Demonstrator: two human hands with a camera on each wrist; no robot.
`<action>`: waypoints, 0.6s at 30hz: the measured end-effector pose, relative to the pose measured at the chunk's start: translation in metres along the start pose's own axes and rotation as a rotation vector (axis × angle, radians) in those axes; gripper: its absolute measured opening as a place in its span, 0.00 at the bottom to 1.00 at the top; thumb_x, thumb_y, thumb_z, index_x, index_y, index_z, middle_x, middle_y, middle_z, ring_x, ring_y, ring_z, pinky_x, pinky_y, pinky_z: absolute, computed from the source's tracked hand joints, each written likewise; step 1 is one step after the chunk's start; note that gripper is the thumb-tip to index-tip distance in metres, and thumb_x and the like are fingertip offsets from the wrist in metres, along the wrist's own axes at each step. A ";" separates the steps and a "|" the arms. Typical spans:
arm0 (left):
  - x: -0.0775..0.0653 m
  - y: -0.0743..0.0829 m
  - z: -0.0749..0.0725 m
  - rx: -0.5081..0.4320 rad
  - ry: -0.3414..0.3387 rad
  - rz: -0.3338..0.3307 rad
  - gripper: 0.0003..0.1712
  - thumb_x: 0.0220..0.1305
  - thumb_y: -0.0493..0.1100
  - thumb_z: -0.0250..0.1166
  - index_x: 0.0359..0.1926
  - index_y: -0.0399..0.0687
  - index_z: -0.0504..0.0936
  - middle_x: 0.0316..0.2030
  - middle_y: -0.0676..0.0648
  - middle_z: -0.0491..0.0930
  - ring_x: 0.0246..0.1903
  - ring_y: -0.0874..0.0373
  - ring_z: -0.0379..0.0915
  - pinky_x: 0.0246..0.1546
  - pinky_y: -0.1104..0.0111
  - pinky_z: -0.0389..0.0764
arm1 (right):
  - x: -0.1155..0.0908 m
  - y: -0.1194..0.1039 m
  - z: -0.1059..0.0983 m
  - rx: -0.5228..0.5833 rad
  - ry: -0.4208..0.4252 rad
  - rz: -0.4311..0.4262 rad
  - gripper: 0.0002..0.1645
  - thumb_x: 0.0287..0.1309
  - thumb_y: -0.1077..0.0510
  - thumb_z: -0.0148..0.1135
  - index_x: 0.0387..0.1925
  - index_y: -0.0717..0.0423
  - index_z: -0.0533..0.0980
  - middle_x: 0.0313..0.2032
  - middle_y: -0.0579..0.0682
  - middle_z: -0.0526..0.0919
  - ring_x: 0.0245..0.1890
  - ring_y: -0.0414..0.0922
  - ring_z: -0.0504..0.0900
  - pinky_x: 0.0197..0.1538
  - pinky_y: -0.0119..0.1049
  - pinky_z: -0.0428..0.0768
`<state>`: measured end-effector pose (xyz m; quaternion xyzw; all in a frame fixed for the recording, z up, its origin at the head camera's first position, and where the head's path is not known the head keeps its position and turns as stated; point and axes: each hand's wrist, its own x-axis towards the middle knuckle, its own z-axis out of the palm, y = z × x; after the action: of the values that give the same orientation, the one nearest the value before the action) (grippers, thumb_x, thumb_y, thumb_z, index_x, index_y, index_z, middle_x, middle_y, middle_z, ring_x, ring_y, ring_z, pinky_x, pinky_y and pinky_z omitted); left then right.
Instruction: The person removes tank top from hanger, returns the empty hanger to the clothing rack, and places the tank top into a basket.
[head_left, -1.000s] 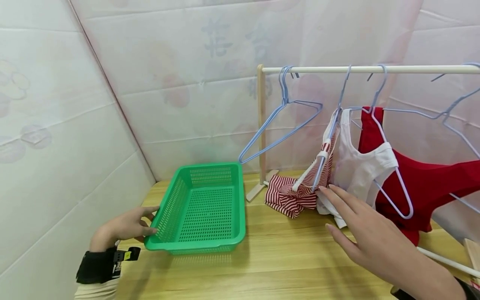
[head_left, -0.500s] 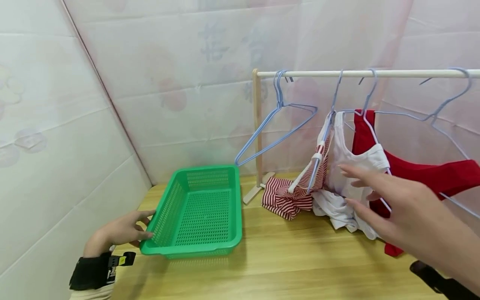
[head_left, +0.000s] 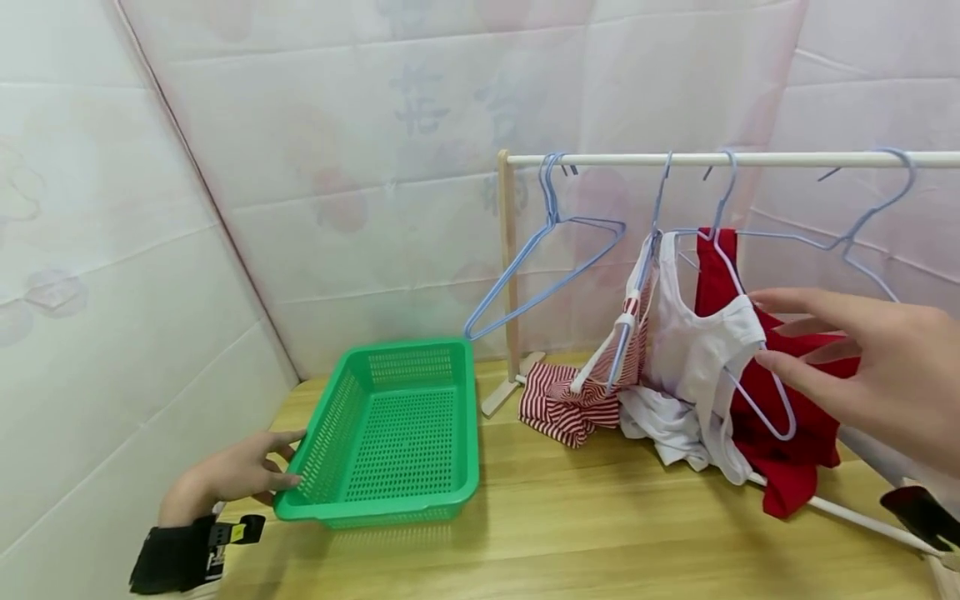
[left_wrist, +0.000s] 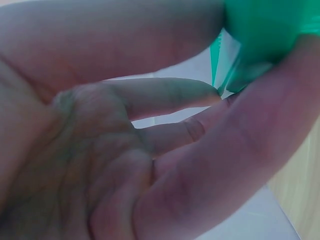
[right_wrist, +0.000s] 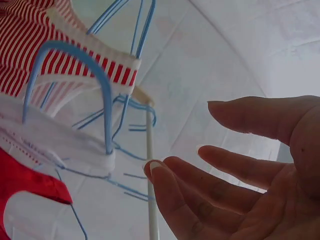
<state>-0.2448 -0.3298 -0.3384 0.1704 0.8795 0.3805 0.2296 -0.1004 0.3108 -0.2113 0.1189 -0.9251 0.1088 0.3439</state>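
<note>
At the left edge of a green plastic basket (head_left: 405, 433), my left hand (head_left: 228, 475) pinches the rim, thumb on the inner side and fingers outside. In the left wrist view the basket wall (left_wrist: 260, 45) sits between thumb and fingers. My right hand (head_left: 885, 358) is raised by the hanging clothes with its fingers apart; the right wrist view shows nothing in it. Nearest to it are a white tank top (head_left: 697, 342) on a blue hanger (head_left: 783, 408) and a red garment (head_left: 787, 425) behind. A red-and-white striped garment (head_left: 570, 404) hangs further left, its lower part on the table.
A white rail (head_left: 787, 159) on a wooden post (head_left: 510, 275) carries the hangers. Bare blue hangers (head_left: 543, 237) hang at its left end. The wooden table (head_left: 570, 517) stretches in front; a printed curtain (head_left: 375, 250) stands behind.
My right hand has moved right and up, from the lower part of the clothes to beside the tank top's shoulder. My left hand stays on the basket rim. The head view has shifted slightly.
</note>
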 end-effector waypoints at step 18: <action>0.006 -0.001 0.002 0.005 0.002 0.015 0.52 0.67 0.36 0.69 0.77 0.20 0.43 0.55 0.24 0.71 0.39 0.47 0.86 0.35 0.59 0.89 | 0.020 0.053 -0.014 -0.003 0.103 0.250 0.36 0.58 0.75 0.66 0.68 0.73 0.67 0.63 0.82 0.69 0.59 0.82 0.68 0.50 0.31 0.86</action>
<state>-0.2485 -0.3263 -0.3421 0.1771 0.8794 0.3800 0.2255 -0.1220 0.3617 -0.1939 -0.0036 -0.9140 0.1552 0.3749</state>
